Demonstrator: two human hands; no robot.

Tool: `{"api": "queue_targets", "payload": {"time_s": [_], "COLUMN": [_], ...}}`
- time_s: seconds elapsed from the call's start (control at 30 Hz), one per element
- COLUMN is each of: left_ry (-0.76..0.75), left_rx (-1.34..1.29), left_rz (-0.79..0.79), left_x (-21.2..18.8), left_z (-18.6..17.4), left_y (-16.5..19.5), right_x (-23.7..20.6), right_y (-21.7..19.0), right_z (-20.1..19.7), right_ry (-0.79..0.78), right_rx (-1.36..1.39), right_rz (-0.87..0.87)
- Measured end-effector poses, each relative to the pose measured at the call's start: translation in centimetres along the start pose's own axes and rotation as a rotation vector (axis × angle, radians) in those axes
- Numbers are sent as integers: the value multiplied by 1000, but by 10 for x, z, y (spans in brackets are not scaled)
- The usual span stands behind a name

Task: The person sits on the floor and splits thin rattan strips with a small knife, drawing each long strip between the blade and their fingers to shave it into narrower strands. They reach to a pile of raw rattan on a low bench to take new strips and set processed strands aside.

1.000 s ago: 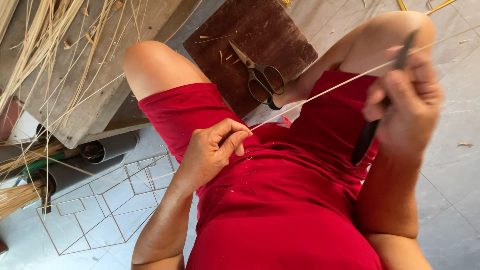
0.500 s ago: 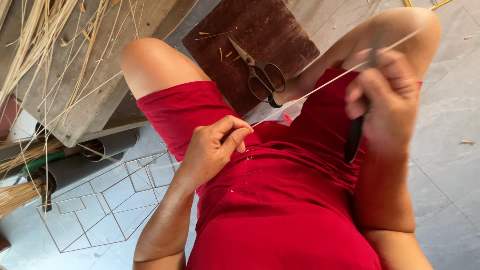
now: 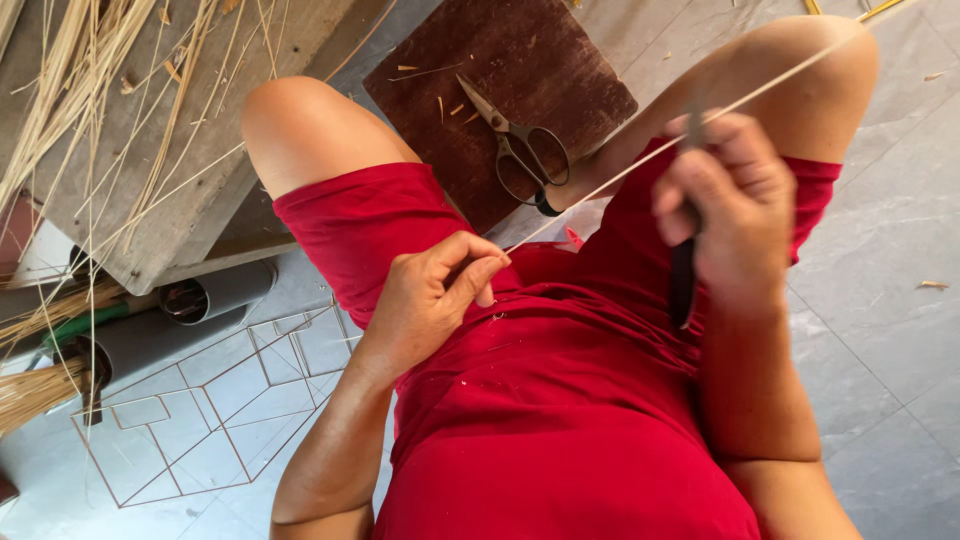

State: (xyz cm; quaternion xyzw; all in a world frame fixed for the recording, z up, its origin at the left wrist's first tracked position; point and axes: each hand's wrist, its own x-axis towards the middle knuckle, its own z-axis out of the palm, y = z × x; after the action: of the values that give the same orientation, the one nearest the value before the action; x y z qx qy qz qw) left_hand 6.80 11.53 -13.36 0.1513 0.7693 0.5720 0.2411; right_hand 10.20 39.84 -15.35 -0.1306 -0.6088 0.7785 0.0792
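Seemingly seated, the person stretches a thin pale strip (image 3: 640, 160) over the red-clad lap. Left hand (image 3: 430, 300) has its fingers pinched together on the strip's near end; right hand (image 3: 725, 205) is clamped around a dark-handled knife (image 3: 683, 285), set against the strip farther along. Its long axis runs from near left up to far right, past the knee. Knife's blade is hidden behind the fingers. Scissors (image 3: 520, 150) lie on a brown board (image 3: 560, 60) beyond.
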Motion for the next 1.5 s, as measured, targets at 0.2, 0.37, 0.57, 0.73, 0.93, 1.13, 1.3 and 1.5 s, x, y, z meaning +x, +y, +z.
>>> {"api": "queue_targets", "payload": {"time_s": [0.2, 0.37, 0.57, 0.73, 0.93, 1.13, 1.3, 1.5], "left_ry": [14, -45, -109, -39, -10, -3, -11, -31], "left_rx": [1, -48, -64, -213, -95, -103, -158, -96], "left_rz": [-67, -167, -208, -186, -172, -167, -146, -162], "left_x": [6, 6, -7, -6, -7, -8, 3, -2], "left_z": [7, 6, -18, -9, -13, -14, -1, -7], "left_y": [1, -1, -13, -15, -12, -14, -14, -15], "right_x": [-7, -12, 13, -7, -8, 11, -14, 2], "right_y": [-3, 18, -3, 12, 26, 8, 17, 13], "right_z": [12, 31, 1, 33, 37, 15, 49, 33], "right_ry": [-103, -206, -39, -200, -245, -126, -352, -232], "right_rx": [-110, -37, 62, -51, -32, 172, 2, 79], "right_rz": [54, 237, 57, 201, 246, 91, 268, 213]}}
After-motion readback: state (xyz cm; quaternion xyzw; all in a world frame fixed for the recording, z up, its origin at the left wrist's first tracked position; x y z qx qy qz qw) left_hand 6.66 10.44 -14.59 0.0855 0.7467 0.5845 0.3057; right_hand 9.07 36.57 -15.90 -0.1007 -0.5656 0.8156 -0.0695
